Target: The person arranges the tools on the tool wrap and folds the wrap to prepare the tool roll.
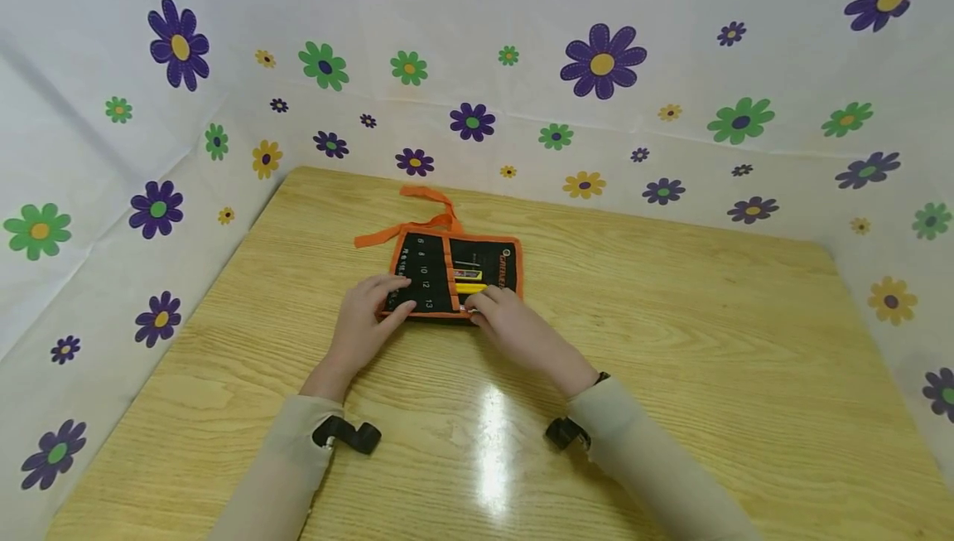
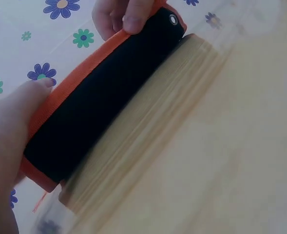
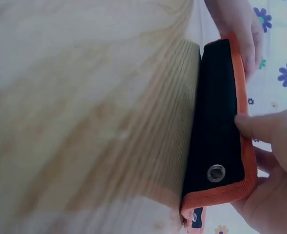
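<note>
An unrolled black fabric tool roll [image 1: 421, 274] with orange binding lies on the table, printed with white numbers. A yellow item [image 1: 470, 287] and a yellow-labelled item [image 1: 468, 274] sit in its right-hand pockets. My left hand [image 1: 363, 319] rests on the roll's left part, fingers and thumb spread; the left wrist view shows the thumb [image 2: 33, 95] along the orange edge. My right hand [image 1: 514, 327] has its fingers curled at the lowest right pocket. Its thumb [image 3: 258, 126] presses the near orange edge in the right wrist view. What lies under those fingertips is mostly hidden.
Orange tie straps [image 1: 428, 214] trail from the roll's far left side. A metal eyelet [image 3: 216, 173] shows at a corner of the roll. The wood-grain table [image 1: 671, 342] meets flower-printed white cloth walls [image 1: 507, 36] at the back and sides.
</note>
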Demonstrator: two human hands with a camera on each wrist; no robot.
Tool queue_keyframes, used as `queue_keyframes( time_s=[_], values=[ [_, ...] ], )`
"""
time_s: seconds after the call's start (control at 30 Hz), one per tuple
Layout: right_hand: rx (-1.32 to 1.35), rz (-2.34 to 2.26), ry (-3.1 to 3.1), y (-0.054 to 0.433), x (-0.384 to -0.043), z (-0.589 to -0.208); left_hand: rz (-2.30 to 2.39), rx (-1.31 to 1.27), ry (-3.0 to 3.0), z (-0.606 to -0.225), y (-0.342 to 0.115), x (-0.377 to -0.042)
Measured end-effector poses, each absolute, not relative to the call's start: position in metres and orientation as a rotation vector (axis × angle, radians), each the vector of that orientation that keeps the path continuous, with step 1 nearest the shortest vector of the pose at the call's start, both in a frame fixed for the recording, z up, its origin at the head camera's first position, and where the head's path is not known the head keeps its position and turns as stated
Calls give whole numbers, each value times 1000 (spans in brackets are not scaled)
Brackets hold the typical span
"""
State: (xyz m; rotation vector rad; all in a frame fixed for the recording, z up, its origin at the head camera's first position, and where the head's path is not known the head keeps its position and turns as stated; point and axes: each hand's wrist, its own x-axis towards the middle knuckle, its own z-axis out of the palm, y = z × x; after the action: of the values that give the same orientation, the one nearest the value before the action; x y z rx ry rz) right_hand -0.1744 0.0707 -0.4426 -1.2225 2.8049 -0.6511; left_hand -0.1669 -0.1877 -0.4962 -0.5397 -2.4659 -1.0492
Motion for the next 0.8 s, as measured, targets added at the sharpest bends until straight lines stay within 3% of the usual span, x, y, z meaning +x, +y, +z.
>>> queue_keyframes(
  time_s=[0.27, 0.8],
  values=[
    [-1161, -534, 2996, 65, -184, -445, -852, -638, -2272, -489, -181, -170],
    [-1182, 6, 2978, 69, -189, -440, -567, -674, -2818, -477, -174, -172]
  ],
)
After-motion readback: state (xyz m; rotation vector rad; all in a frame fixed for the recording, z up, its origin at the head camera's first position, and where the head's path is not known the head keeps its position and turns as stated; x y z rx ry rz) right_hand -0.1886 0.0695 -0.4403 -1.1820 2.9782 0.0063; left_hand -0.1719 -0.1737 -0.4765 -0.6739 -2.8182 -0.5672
